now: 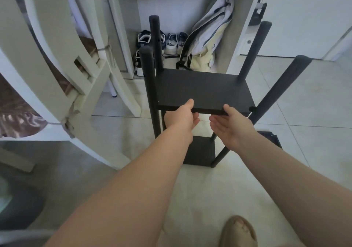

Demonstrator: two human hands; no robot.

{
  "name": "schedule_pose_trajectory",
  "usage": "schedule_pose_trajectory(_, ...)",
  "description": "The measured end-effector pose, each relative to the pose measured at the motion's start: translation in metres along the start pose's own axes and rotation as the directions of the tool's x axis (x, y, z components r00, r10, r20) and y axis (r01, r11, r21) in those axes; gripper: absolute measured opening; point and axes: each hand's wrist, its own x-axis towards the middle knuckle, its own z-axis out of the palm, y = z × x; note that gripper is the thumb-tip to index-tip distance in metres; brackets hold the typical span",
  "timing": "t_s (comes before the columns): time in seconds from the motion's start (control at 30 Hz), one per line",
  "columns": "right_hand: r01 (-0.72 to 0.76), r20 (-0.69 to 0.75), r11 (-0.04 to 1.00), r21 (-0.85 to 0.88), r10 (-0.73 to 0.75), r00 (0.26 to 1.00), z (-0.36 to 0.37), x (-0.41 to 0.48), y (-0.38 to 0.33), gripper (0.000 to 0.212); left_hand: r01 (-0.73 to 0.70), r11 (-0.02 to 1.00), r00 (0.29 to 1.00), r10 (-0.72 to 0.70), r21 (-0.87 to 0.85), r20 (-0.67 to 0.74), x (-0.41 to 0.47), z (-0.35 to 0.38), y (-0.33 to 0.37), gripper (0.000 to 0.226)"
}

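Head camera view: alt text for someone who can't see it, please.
A person's left hand grips the front edge of a black shelf board on a four-post rack; the right hand is open just under that edge. Behind stand shoes and a pale bag, with a white chair at left.

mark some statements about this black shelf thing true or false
1. The left hand has its grip on the front edge of the flat black rectangular shelf board. True.
2. The right hand is wrapped round a post. False: it lies open, palm up, at the board's front edge.
3. Four black round posts rise above the board. True.
4. The cream fabric backpack lies on the board. False: it leans in the alcove behind, beside white and navy sneakers.
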Motion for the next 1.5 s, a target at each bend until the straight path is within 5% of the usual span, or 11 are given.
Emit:
schedule_pose_trajectory(0.7, -0.089, -0.134, 0.996, -0.008, 0.087, 0.987, -0.019, 0.050, 0.060, 0.033, 0.171, 0.984, 0.981, -0.165, 0.047, -0.105, 0.054, -0.018, -0.046, 0.021)
schedule_pose_trajectory(1.17, -0.134, -0.137, 0.991, 0.014, 0.135, 0.981, -0.023, 0.060, 0.071, 0.033, 0.257, 0.959, 0.966, -0.253, 0.117, -0.045, 0.057, -0.025, -0.049, 0.034)
schedule_pose_trajectory(1.23, -0.137, -0.113, 0.990, 0.018, 0.138, 0.984, -0.025, 0.061, 0.071, 0.035, 0.348, 0.883, 0.926, -0.377, 0.316, 0.033, 0.054, -0.037, -0.043, 0.057)
schedule_pose_trajectory(1.33, -0.147, -0.089, 0.989, 0.015, 0.148, 0.985, -0.029, 0.062, 0.070, 0.036, 0.388, 0.606, 0.869, -0.492, 0.694, -0.056, 0.055, -0.072, -0.031, 0.091)
schedule_pose_trajectory(1.43, -0.157, -0.079, 0.988, 0.012, 0.157, 0.984, -0.030, 0.063, 0.069, 0.035, 0.305, 0.419, 0.942, -0.267, 0.855, -0.205, 0.062, -0.111, -0.019, 0.107)
schedule_pose_trajectory(1.5, -0.160, -0.077, 0.987, 0.009, 0.160, 0.984, -0.031, 0.064, 0.070, 0.034, 0.145, 0.467, 0.989, -0.057, 0.873, -0.134, 0.075, -0.126, -0.012, 0.117)
